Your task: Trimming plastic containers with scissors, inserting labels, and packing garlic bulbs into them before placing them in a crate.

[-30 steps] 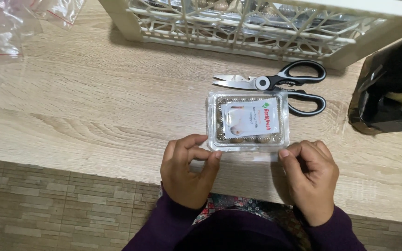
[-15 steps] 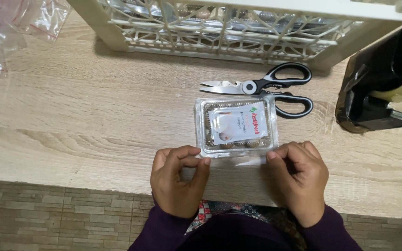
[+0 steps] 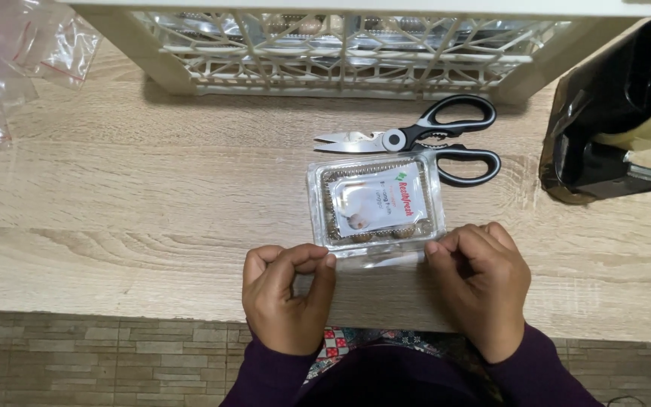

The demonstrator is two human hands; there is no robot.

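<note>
Left hand [image 3: 288, 301] and right hand [image 3: 480, 290] low, side by side, fingertips apparently pinched; purple sleeves.

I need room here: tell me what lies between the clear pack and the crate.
Head view: the scissors lie between the clear pack and the crate.

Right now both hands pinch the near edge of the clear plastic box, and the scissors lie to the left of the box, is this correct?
Not quite. In the head view the scissors lie beyond the clear plastic box, at its far edge, handles to the right. The left hand and right hand do pinch its near edge.
</note>
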